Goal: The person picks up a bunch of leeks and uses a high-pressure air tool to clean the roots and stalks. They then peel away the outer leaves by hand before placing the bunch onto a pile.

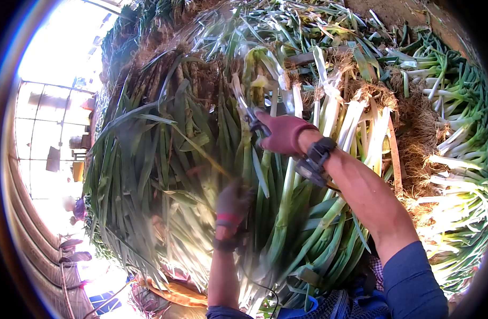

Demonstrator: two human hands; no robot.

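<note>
My right hand (284, 132), in a red glove with dark fingertips, reaches up over a big pile of leeks. Its fingers are closed round the pale stem of a leek (239, 94) near the root end. Lower and to the left is my left hand (233, 204) in a greyish glove with a red cuff. Motion smears its fingers, and it hovers over or among the long green leaves (153, 159). Just right of my right hand lie thick white leek stems (353, 122) with brown roots, their leaves pointing down toward my body.
More leeks with bushy roots (414, 138) line the right side, green tops outward. Loose stalks and trimmings (286, 26) cover the far side. A thin wooden stick (395, 154) stands among the roots. At the lower left lies an orange cloth-like thing (177, 294), near a ribbed wall (39, 250).
</note>
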